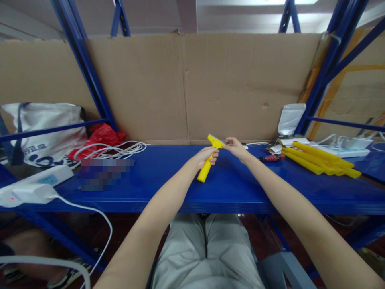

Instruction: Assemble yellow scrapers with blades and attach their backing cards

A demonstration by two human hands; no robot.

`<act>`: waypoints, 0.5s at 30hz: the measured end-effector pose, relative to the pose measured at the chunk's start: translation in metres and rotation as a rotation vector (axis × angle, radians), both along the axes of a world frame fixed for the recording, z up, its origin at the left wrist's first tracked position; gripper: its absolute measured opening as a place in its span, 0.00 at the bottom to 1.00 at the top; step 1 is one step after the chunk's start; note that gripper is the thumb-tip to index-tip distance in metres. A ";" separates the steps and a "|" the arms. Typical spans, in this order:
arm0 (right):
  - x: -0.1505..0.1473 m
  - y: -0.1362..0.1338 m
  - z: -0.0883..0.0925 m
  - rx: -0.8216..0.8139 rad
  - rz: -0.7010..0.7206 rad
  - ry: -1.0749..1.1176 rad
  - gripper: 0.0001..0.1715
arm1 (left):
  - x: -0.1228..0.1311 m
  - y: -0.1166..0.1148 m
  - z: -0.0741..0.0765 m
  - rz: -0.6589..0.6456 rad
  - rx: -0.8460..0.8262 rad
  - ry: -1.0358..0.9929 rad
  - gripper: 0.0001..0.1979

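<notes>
Above the middle of the blue tabletop, my left hand (207, 156) is wrapped round the handle of a yellow scraper (204, 170). The tool is tilted, with its handle's lower end toward me and its T-shaped head pointing away. A thin greyish strip runs along the head's front edge. At the right end of that head, the fingers of my right hand (235, 147) are bent and pinched together on its edge. Whether they also hold some small part is too small to tell.
On the right lie a pile of yellow tubes (320, 160), a red-and-black screwdriver handle (271, 158) and a white packet (291, 118). Left are a power strip (36, 180), coiled white cable (129, 150), red plastic bag (100, 138) and tote bag (51, 120). Cardboard (144, 88) stands behind.
</notes>
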State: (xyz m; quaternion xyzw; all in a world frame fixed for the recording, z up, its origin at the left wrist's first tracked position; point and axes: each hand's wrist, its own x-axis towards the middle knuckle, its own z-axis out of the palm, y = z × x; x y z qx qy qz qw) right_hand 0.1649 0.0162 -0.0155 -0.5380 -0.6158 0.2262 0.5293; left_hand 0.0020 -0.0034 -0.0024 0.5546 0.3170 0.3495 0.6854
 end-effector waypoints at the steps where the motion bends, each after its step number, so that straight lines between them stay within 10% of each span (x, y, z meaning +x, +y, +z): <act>1: -0.001 -0.002 0.001 -0.047 0.041 0.058 0.22 | 0.000 0.000 0.000 -0.007 0.004 -0.008 0.08; 15: -0.005 -0.010 0.008 -0.147 0.231 0.430 0.22 | 0.000 -0.001 0.002 -0.034 0.012 -0.050 0.08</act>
